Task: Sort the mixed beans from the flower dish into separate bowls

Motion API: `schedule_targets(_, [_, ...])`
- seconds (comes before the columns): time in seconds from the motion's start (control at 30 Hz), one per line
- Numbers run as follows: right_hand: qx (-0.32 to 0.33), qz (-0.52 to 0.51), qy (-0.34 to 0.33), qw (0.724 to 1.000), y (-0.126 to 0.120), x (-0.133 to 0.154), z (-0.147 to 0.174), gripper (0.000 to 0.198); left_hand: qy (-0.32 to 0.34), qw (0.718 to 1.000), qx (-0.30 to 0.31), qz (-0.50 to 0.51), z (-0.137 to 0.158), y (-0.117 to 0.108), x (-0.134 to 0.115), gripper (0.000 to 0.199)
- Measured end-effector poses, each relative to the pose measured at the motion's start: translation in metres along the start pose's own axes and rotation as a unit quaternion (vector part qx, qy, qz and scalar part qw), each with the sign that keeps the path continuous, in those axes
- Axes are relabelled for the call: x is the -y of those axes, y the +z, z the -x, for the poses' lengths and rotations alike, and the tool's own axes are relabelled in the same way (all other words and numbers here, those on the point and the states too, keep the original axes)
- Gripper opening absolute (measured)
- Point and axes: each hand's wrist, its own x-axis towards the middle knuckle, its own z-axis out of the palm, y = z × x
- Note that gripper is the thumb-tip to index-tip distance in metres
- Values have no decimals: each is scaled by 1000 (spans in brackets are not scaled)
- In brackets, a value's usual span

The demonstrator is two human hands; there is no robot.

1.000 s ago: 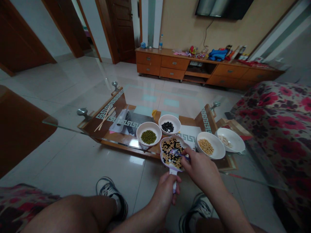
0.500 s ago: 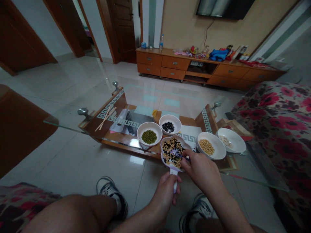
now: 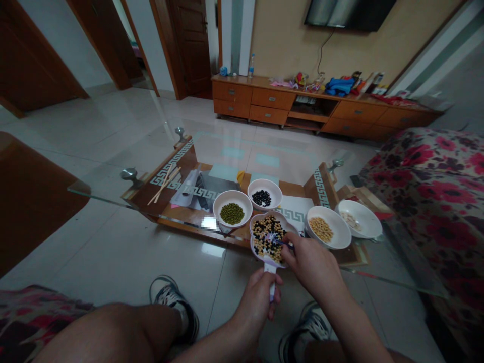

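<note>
My left hand (image 3: 257,295) is wrapped round the white and lilac handle of a flower-shaped dish (image 3: 252,248). Mixed yellow and black beans (image 3: 264,228) cover most of its inside. Between the thumb and fingers of my right hand (image 3: 315,262) is a thin dark stick-like utensil (image 3: 284,244), its far end down among the beans; its exact kind I cannot make out. Just behind the dish are a white bowl of green beans (image 3: 232,214) and another with black beans (image 3: 261,198). On the right, a white bowl holds yellow beans (image 3: 320,229).
A glass table (image 3: 113,201) carries the bowls, with a further white bowl (image 3: 368,222) of pale pieces at the right. Wooden chopsticks (image 3: 164,185) lie at the left. Beyond stands a cluttered wooden cabinet (image 3: 270,96); a flower-patterned sofa (image 3: 427,166) is at the right.
Almost nothing differs. The dark utensil and my right hand have shifted very slightly; my left hand keeps the dish in the same place.
</note>
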Motion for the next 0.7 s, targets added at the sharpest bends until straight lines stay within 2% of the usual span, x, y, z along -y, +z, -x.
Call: schedule_targets(0.7, [18, 3, 16, 1000, -5, 1, 1, 25, -2, 1000, -3, -1, 2, 0, 0, 28])
